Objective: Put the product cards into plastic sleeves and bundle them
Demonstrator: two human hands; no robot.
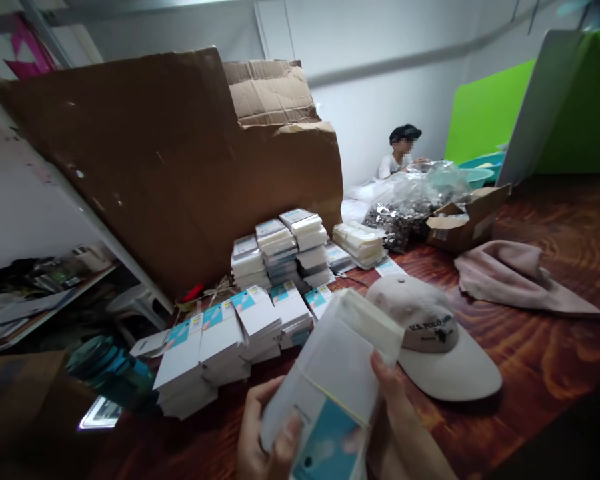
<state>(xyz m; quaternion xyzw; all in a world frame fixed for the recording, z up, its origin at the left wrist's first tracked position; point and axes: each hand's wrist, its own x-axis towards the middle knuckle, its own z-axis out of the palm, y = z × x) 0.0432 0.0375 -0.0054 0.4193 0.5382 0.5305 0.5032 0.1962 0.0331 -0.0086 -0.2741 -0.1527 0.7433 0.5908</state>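
Note:
Both my hands grip a thick bundle of plastic sleeves with printed cards (325,367), bound by a thin yellowish rubber band. My left hand (267,430) wraps around its lower left side, thumb on the front face. Along the right edge my right hand (400,413) holds it with the thumb pressed on top. Beyond the bundle, several stacks of white cards with blue printed ends (225,333) stand in a row. Behind those are taller piles of sleeved cards (280,247). The undersides of the fingers are hidden by the bundle.
A beige cap (430,333) lies right of my hands, with a pink cloth (520,277) beyond it. A teal bottle (107,367) stands at left. A cardboard sheet (180,167) rises behind the stacks. A small open box (465,220), plastic bags (405,200) and a person (400,153) are farther back.

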